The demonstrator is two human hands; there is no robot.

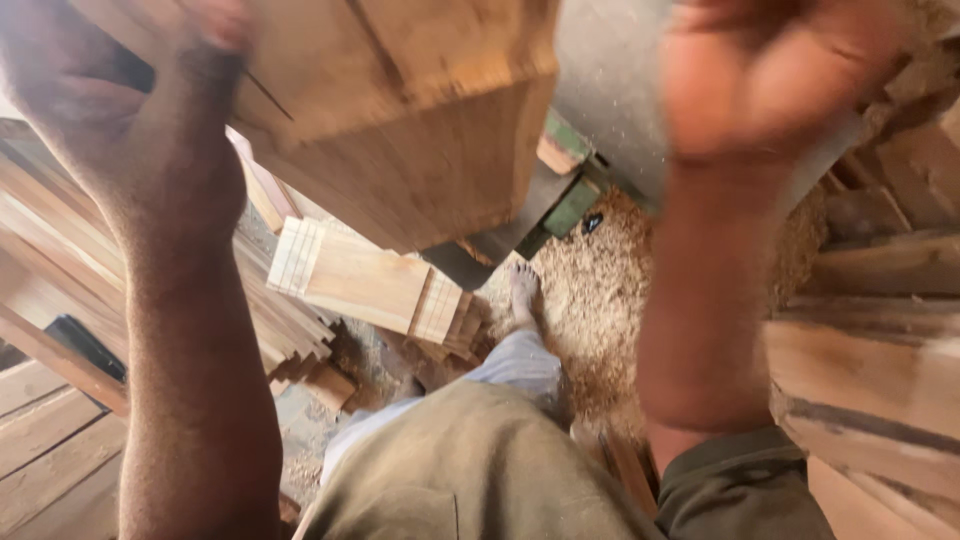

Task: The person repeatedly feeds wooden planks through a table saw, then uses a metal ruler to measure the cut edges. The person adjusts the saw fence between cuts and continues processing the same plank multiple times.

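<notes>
A: We see the left hand [120, 110] raised high, its fingers [215, 25] curled onto the near edge of the timber bundle [410, 110].

B: Agreed. The fingertips press on the wood at the top, and the bundle runs on from the fingers toward the middle of the view, its cut end facing down at us.

A: The right hand [770, 70] is badly blurred. We think its fingers are bent inward, but we cannot tell whether they close on anything or touch the bundle.

B: We see a gap of grey floor between those fingers and the bundle's right edge, so they look apart.

A: Below the left fingers, past the forearm, lies a short plank [365, 280] on a heap of boards [290, 330].

B: Further under it, we see a bare foot [523, 290] standing on sawdust [600, 310], with a pale trouser leg and an olive shirt nearer us.

A: Right of the right hand's fingers, rough logs [880, 330] are stacked.

B: Left of the left hand, long planks [40, 220] lie slanting, with more boards below them at the lower corner.

A: Between the two hands, beyond the bundle's end, a green block [572, 205] sits on the floor.
</notes>
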